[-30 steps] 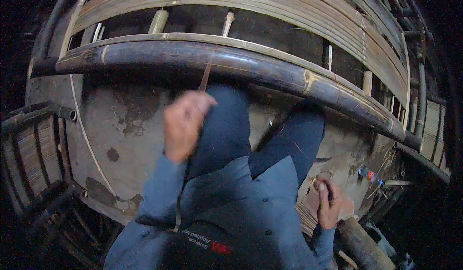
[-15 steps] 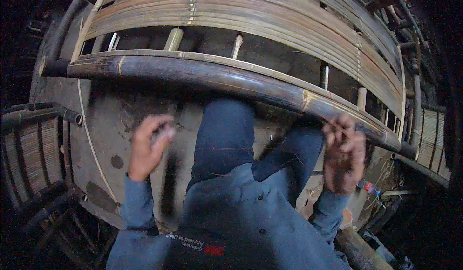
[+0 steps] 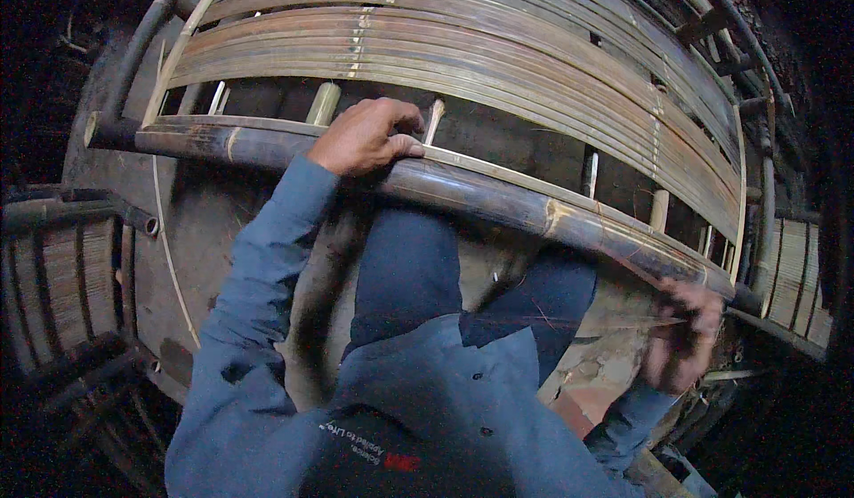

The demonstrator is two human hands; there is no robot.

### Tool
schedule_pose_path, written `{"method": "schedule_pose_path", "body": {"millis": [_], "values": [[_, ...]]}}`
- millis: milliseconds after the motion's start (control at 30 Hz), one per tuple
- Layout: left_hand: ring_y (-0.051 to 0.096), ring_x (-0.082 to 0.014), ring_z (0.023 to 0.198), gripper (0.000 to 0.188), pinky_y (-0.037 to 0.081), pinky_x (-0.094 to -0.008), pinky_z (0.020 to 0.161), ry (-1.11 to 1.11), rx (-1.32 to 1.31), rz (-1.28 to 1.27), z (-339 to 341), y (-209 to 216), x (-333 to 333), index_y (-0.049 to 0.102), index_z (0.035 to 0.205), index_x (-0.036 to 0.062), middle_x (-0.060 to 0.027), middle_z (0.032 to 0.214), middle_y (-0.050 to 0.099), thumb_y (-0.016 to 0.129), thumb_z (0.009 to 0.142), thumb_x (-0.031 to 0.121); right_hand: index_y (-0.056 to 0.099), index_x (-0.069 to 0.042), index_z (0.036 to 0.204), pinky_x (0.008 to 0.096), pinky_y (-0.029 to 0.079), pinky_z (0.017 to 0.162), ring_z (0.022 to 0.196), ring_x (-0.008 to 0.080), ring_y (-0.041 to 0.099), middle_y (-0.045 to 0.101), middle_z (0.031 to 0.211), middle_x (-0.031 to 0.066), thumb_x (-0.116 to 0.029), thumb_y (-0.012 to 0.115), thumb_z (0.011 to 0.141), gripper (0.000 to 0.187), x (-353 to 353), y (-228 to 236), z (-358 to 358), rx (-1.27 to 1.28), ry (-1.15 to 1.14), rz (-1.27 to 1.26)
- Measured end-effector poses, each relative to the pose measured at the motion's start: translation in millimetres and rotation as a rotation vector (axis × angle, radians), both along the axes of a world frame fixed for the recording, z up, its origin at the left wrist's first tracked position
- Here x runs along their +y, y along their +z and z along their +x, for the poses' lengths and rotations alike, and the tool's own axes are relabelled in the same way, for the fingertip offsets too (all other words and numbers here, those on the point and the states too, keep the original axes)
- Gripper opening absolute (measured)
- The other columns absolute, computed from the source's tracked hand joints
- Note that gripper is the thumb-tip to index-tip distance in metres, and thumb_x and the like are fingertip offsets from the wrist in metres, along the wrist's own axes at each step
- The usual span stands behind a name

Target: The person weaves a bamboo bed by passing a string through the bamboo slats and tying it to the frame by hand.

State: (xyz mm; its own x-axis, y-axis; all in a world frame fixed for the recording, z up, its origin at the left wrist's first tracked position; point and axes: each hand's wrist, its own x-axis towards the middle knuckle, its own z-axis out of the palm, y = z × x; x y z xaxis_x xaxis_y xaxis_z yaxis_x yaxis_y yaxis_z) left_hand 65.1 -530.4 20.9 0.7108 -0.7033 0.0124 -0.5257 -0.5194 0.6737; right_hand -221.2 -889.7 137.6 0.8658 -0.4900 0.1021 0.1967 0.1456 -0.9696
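A dark bamboo pole (image 3: 480,186) forms the front rail of a bamboo frame across my knees. Along its top runs a thin pale bamboo strip (image 3: 525,180). My left hand (image 3: 369,135) rests over the rail left of the middle, its fingers and thumb curled closed around the strip. Below the rail's right end, my right hand (image 3: 683,336) is blurred by motion, with its fingers drawn together. A thin reddish strand (image 3: 614,322) stretches left from this hand across my lap; its far end is hard to follow. Another fine strand shows near the rail's right part.
Beyond the gap behind the rail lies a panel of long bamboo slats (image 3: 498,62). Short bamboo crosspieces (image 3: 326,104) bridge that gap. Another slatted bamboo piece (image 3: 67,275) stands at the left, and one more (image 3: 794,267) at the right.
My left hand has moved up and right from beside my knee onto the rail and strip. My right hand has shifted right and down, away from the rail, with the strand trailing.
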Motion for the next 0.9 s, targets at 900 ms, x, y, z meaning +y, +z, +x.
{"method": "schedule_pose_path", "body": {"millis": [900], "values": [[0.067, -0.0354, 0.11, 0.04, 0.052, -0.0461, 0.095, 0.229, 0.191, 0.358, 21.1, -15.0, -24.4, 0.073, 0.121, 0.0241, -0.015, 0.116, 0.071, 0.072, 0.081, 0.029, 0.067, -0.001, 0.09, 0.0519, 0.052, 0.077, 0.091, 0.0452, 0.067, 0.069, 0.089, 0.0258, -0.014, 0.072, 0.08, 0.017, 102.3, -159.9, 268.2, 0.448, 0.815, -1.375]]}}
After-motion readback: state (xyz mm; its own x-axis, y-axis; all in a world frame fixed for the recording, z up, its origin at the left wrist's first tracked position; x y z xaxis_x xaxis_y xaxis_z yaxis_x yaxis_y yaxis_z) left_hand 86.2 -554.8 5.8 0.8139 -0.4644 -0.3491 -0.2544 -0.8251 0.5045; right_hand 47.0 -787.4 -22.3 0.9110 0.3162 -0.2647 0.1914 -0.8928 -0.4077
